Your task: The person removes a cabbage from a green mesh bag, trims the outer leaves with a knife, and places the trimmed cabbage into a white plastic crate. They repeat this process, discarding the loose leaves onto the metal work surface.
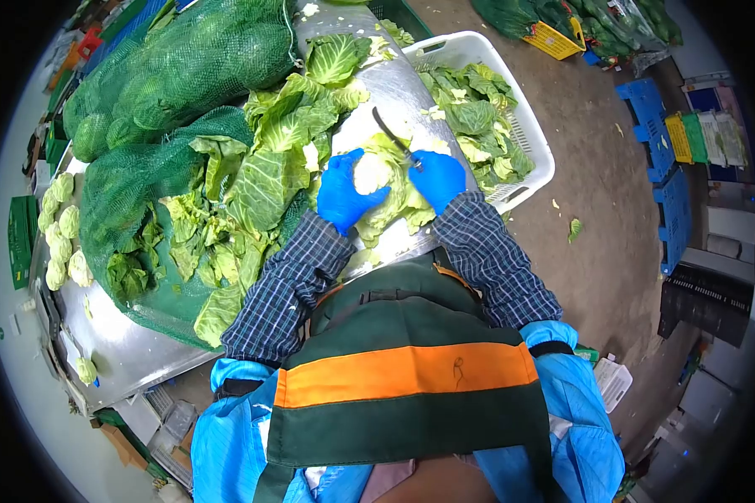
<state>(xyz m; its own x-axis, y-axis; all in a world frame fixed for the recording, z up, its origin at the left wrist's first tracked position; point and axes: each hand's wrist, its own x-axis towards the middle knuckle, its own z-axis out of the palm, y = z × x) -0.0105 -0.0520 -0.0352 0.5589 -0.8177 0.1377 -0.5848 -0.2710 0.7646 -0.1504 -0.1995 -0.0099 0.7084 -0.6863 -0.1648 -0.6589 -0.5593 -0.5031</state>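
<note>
A pale green cabbage (pixel 392 194) with loose outer leaves lies on the metal table right in front of me. My left hand (pixel 348 193), in a blue glove, grips its left side, with the thumb across the near side. In my right hand (pixel 439 178), also gloved in blue, is a knife (pixel 389 130). Its dark curved blade points up and left, over the far side of the cabbage. The right fingers are closed around the handle, which is mostly hidden. Large loose cabbage leaves (pixel 270 186) are heaped just left of my left hand.
Green mesh bags of cabbages (pixel 195 74) fill the table's far left. Several trimmed cabbages (pixel 59 228) lie along the left edge of the metal table (pixel 147 356). A white crate (pixel 538 155) of leaves stands against the right side. Blue pallets (pixel 648 126) are farther right.
</note>
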